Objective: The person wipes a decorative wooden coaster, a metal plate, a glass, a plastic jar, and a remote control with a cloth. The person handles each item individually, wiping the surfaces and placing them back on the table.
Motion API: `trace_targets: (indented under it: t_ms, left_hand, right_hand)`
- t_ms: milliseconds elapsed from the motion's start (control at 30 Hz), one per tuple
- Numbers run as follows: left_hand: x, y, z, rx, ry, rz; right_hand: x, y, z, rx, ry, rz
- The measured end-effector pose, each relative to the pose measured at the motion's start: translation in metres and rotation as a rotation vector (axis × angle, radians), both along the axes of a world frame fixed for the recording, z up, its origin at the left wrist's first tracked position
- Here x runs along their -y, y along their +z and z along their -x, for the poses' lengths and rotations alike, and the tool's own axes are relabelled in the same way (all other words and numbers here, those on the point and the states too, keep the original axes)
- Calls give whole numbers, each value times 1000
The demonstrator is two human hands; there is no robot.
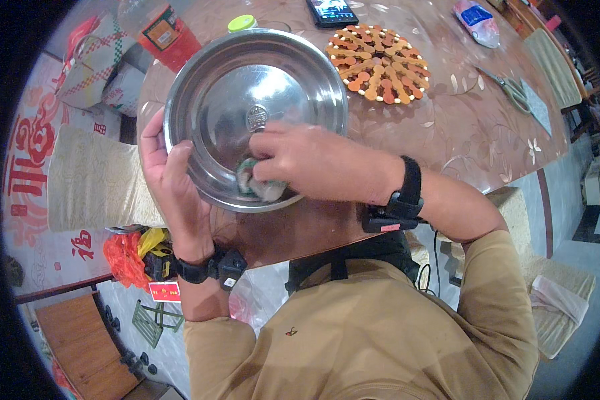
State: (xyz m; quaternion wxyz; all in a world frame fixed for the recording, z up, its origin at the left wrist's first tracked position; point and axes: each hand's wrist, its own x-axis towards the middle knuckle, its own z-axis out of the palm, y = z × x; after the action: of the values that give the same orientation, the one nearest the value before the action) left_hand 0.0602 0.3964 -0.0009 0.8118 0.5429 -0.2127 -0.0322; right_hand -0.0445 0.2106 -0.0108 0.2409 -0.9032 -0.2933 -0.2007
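Note:
A shiny stainless steel basin (210,100) is tilted up at the near side of the table, its inside facing me. My left hand (170,163) grips its left rim, the thumb over the edge and the fingers behind. Inside the basin, my right hand (300,160) is closed on a crumpled green-and-white cloth (267,188), which lies against the lower inner wall. Motion slightly blurs the right fingers and the cloth. A stamped mark shows on the basin's bottom just above that hand.
Beyond the basin stand a bottle of red liquid (170,41) and a yellow-green lid (242,24). A wooden trivet (379,64), a phone (332,12), a blue-and-white packet (477,21) and scissors (513,92) lie on the table (460,143). Cloth-covered chairs (93,177) stand around it.

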Motion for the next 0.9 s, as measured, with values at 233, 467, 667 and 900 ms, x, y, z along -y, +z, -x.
trace_targets:
  t_ms: [233, 467, 667, 900]
  left_hand:
    - [-2, -9, -11, 48, 42, -57]
    - [6, -8, -3, 18, -43, -46]
    - [2, -14, -12, 16, -52, -126]
    - [1, -17, -21, -24, -3, -273]
  right_hand:
    - [32, 2, -11, 120, -353, 31]
    - [28, -3, -28, 285, -399, -49]
    - [18, 4, -14, 158, -182, 10]
    - [35, 9, -12, 50, -117, -164]
